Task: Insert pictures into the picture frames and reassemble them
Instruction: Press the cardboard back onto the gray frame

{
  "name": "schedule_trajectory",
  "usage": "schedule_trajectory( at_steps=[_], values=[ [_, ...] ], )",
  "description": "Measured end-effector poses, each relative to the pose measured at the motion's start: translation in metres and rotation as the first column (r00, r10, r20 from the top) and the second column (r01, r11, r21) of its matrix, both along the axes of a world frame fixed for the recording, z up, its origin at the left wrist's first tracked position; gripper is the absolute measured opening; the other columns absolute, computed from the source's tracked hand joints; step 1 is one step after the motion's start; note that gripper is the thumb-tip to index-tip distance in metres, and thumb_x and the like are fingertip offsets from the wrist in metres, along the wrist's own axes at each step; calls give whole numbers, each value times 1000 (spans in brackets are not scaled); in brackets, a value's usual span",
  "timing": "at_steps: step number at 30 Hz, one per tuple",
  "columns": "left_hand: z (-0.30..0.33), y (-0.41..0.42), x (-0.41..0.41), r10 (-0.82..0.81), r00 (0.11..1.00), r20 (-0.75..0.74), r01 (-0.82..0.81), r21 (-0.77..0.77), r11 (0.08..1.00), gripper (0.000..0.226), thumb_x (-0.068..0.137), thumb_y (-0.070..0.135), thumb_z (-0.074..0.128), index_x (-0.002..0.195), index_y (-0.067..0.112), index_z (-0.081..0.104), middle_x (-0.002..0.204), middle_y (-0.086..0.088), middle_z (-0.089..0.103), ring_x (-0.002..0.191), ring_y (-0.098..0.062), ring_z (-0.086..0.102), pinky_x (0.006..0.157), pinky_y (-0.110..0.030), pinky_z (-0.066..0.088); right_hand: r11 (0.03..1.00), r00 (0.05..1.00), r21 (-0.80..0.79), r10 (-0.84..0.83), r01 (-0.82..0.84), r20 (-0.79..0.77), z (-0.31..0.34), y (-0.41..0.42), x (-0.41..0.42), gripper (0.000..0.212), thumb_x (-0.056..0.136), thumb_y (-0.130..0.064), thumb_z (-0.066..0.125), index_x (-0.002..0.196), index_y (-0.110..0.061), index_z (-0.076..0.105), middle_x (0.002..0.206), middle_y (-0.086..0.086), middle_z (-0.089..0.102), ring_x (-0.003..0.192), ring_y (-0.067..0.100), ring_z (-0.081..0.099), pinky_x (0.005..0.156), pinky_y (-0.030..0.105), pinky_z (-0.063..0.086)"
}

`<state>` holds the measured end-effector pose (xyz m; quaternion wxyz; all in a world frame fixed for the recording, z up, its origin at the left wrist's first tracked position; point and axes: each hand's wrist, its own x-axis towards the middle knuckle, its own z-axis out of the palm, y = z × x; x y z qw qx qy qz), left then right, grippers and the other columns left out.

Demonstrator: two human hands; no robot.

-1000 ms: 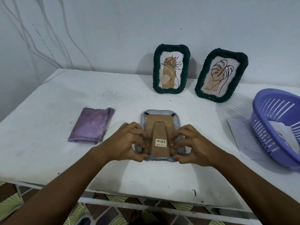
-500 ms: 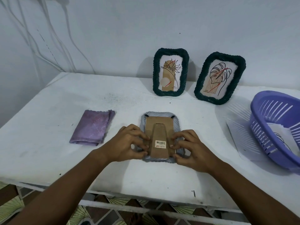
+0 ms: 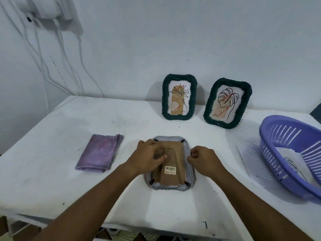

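- A grey frame (image 3: pixel 169 186) lies face down on the white table (image 3: pixel 52 171) right before me, brown backing board (image 3: pixel 175 159) up.
- My left hand (image 3: pixel 149 158) rests on the board's left half, fingers bent.
- My right hand (image 3: pixel 204 160) pinches at the frame's right edge; the hands are apart.
- Left: a folded purple cloth (image 3: pixel 99 152); right: a purple basket (image 3: pixel 293 153).
- Two green frames (image 3: pixel 179 97) (image 3: pixel 227 105) lean on the wall.
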<state>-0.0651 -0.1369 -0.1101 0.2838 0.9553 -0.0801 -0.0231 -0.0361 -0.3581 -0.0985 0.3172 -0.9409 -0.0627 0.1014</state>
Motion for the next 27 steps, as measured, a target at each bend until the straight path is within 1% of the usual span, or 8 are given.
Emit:
schedule_trajectory(
  at_steps=[4, 7, 10, 12, 14, 18, 23, 27],
  values=[
    [18, -2, 3, 10, 999, -47, -12, -47, 999, 33, 89, 44, 56, 120, 32, 60, 112, -2, 60, 101, -17, 55, 84, -23, 39, 959, 987, 239, -133, 150, -87, 13, 3, 1, 19, 85, -16, 63, 103, -11, 65, 95, 2, 67, 83, 15, 61, 71, 25, 46],
    [35, -1, 2, 36, 995, -90, -53, -193, 980, 27, 91, 37, 58, 116, 32, 64, 112, 5, 61, 93, -10, 57, 81, -19, 41, 871, 978, 454, -123, 189, -170, 30, 7, -1, 12, 88, -15, 62, 99, -15, 67, 91, 4, 70, 73, 17, 64, 63, 27, 51],
    [49, 0, -1, 75, 982, -176, -140, -396, 908, 23, 89, 41, 60, 111, 38, 64, 119, 10, 62, 99, -7, 58, 82, -28, 54, 807, 979, 566, -68, 166, -190, 43, 20, -5, 16, 91, -16, 59, 102, -19, 70, 95, 1, 70, 77, 18, 66, 64, 28, 53],
    [58, 3, -5, 83, 966, -245, -202, -518, 831, 28, 86, 45, 61, 114, 41, 62, 119, 7, 60, 105, -16, 59, 76, -37, 60, 746, 979, 643, -55, 172, -198, 48, 30, -9, 20, 93, -14, 55, 104, -20, 71, 97, 0, 70, 79, 19, 65, 65, 28, 52],
    [68, 10, -9, 102, 954, -280, -250, -563, 788, 29, 85, 49, 60, 114, 47, 59, 117, 3, 59, 104, -21, 61, 73, -41, 60, 676, 979, 716, -40, 174, -200, 53, 40, -13, 22, 94, -12, 53, 102, -22, 71, 95, 0, 72, 81, 20, 64, 67, 31, 52],
    [86, 26, -18, 158, 943, -295, -306, -570, 763, 29, 84, 56, 58, 113, 51, 55, 112, -1, 63, 93, -20, 68, 74, -40, 60, 626, 986, 774, 47, 94, -158, 58, 58, -21, 26, 93, -6, 51, 105, -22, 68, 97, -3, 73, 83, 18, 62, 72, 34, 50],
    [101, 38, -32, 195, 936, -294, -346, -656, 670, 23, 85, 46, 63, 107, 46, 56, 106, -11, 64, 87, -29, 70, 71, -46, 60, 646, 988, 762, 100, 26, -119, 61, 78, -26, 28, 95, -7, 49, 109, -25, 65, 97, -8, 74, 88, 15, 63, 74, 31, 51],
    [104, 42, -42, 167, 937, -308, -341, -694, 634, 30, 86, 37, 65, 113, 42, 53, 107, -13, 63, 87, -32, 69, 70, -47, 60, 691, 985, 721, 154, -49, -81, 57, 86, -29, 27, 96, -12, 49, 111, -30, 64, 100, -12, 72, 92, 14, 65, 75, 28, 53]
  ],
)
